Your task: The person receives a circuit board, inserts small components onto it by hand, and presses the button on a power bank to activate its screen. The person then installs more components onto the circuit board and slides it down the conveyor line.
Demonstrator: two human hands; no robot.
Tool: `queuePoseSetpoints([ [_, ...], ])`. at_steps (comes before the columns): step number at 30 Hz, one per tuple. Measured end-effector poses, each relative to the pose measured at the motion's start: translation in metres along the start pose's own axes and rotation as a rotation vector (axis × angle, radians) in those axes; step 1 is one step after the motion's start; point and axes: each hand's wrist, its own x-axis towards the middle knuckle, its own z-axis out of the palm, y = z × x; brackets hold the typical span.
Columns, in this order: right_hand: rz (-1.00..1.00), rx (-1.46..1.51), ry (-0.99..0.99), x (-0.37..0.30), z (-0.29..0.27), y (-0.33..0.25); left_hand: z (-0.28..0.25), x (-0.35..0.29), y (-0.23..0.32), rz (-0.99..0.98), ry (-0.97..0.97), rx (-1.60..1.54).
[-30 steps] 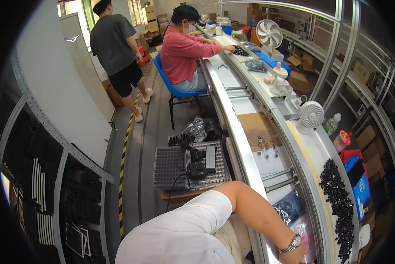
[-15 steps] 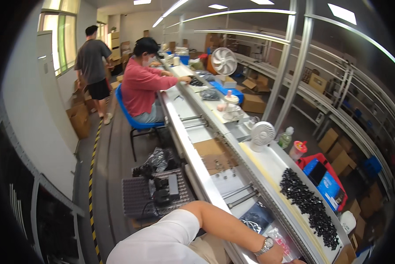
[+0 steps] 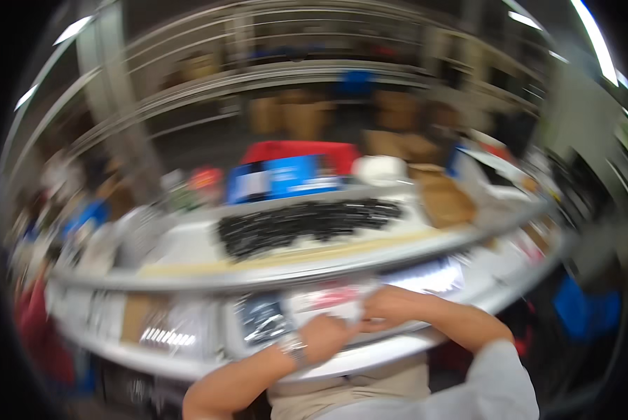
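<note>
My left hand (image 3: 326, 337), a metal watch (image 3: 292, 348) on its wrist, meets my right hand (image 3: 389, 307) over the near edge of the bench. The fingers of both hands look curled together; anything between them is too small or blurred to make out. Just beyond lies a clear bag with pink pieces (image 3: 335, 297). Left of my left hand is a dark packet with pale cords or cables (image 3: 263, 318). A sheet or tray with bright glare (image 3: 426, 276) sits beyond my right hand.
A long heap of small black parts (image 3: 307, 222) covers the raised white shelf, along a yellow strip (image 3: 370, 246). Behind are a red bag (image 3: 300, 148), a blue package (image 3: 293, 173) and a white rounded object (image 3: 380, 170). A white fan (image 3: 140, 227) stands left, a blue chair (image 3: 585, 308) right.
My view has swung from along the bench at left to straight across it, with heavy blur. Both hands now show; before, mainly the left forearm and part of its hand were visible.
</note>
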Motion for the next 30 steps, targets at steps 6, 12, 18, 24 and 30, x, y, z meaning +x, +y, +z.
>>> queuePoseSetpoints([
  [6,-0.003,-0.031,0.167,-0.010,-0.003,-0.007,-0.013,0.012,0.007,0.078,0.018,0.043],
  [12,-0.080,-0.084,0.248,-0.012,0.001,-0.006,-0.016,0.017,0.006,0.061,0.032,0.041],
  [18,-0.086,-0.102,0.224,-0.013,-0.006,-0.011,-0.018,0.016,0.011,0.077,0.043,0.051],
  [24,-0.009,-0.053,0.092,-0.012,-0.011,-0.016,-0.020,0.015,0.014,0.072,0.016,0.075],
  [30,-0.002,-0.026,0.049,-0.013,-0.009,-0.022,-0.019,0.015,0.014,0.115,-0.005,0.124],
])
